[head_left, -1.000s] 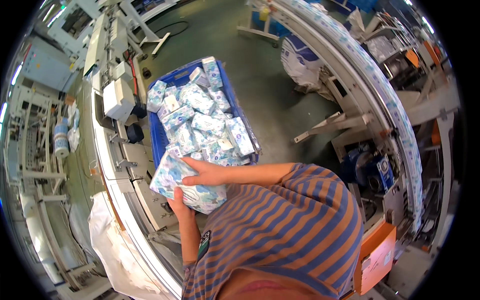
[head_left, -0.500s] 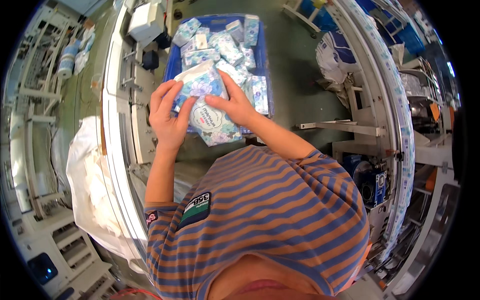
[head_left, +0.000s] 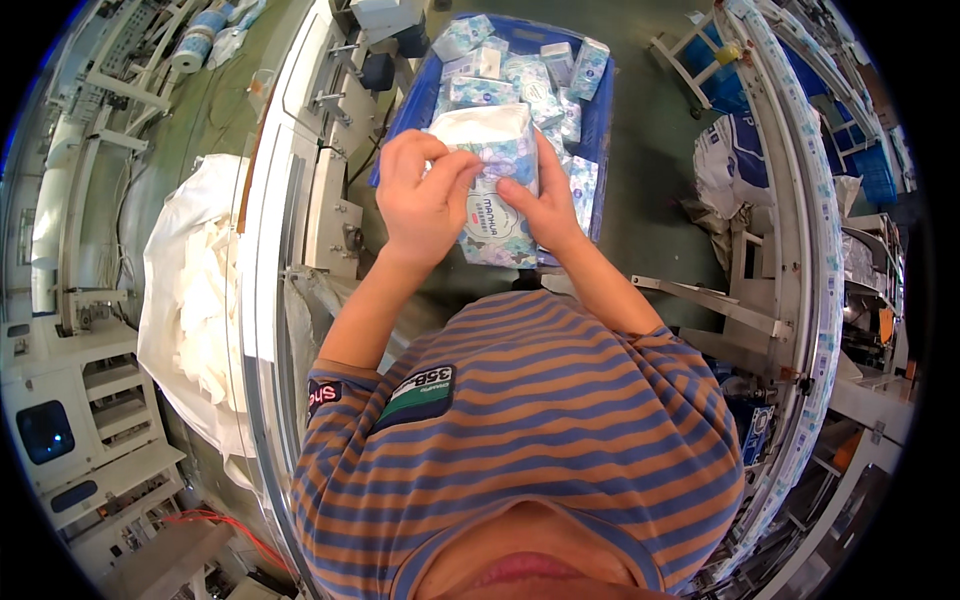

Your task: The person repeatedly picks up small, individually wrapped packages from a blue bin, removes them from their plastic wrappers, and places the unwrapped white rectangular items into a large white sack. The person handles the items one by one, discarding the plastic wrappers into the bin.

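Observation:
A tissue pack [head_left: 497,240] in blue floral film is held in front of me, its far end showing plain white. My right hand [head_left: 550,207] grips its right side, thumb across the front and fingers behind. At the left edge my left hand [head_left: 420,205] is closed, thumb and forefinger pinched together at the film; the pinched bit is too small to make out. Just beyond, similar tissue packs [head_left: 535,95] lie jumbled in a blue crate [head_left: 603,120], partly hidden by my hands and the held pack.
A white machine frame [head_left: 300,130] runs along my left, with a white bag of pale scraps [head_left: 200,310] outside it. To my right stand a metal conveyor frame [head_left: 800,260], a bracket [head_left: 710,300] jutting toward me, and a white and blue sack [head_left: 735,160].
My left hand has shifted from holding the pack's left side to a pinch at its edge. The pack has turned more upright, showing more white. The whole view has swung left.

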`<state>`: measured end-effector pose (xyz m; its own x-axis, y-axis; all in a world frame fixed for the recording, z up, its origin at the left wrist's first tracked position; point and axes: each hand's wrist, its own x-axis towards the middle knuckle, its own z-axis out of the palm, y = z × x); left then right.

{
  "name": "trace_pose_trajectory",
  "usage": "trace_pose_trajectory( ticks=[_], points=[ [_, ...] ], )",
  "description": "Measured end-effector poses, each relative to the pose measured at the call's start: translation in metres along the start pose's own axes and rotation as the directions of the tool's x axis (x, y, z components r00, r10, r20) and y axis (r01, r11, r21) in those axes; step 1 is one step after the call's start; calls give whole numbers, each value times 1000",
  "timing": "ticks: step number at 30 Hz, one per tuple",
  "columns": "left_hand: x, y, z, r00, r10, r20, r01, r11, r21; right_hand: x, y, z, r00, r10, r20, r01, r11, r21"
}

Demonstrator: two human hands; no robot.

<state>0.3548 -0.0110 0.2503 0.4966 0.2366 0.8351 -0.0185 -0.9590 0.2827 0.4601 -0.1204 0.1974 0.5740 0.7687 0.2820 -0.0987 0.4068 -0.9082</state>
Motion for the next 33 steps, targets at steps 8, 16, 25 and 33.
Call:
trace_pose_trajectory(
  ticks=[8, 16, 25, 33],
  points=[
    [-77, -2, 2, 866, -452, 215, 500, 774, -389, -3, 9, -9, 970, -243, -3, 232, 927, -293],
    [-26, -19, 3, 972, -210, 106, 220, 971, -96, 13, -16, 12, 985, -171, 36, 172, 915, -365],
    [-16, -21, -3, 613, -629, 478, 704, 162, -691, 32, -21, -7, 620, 243, 746, -566, 798, 210],
    [-38, -22, -4, 562, -470, 680, 498, -464, -733, 30, -21, -11, 968, 119, 221, -166, 964, 206]
  ],
)
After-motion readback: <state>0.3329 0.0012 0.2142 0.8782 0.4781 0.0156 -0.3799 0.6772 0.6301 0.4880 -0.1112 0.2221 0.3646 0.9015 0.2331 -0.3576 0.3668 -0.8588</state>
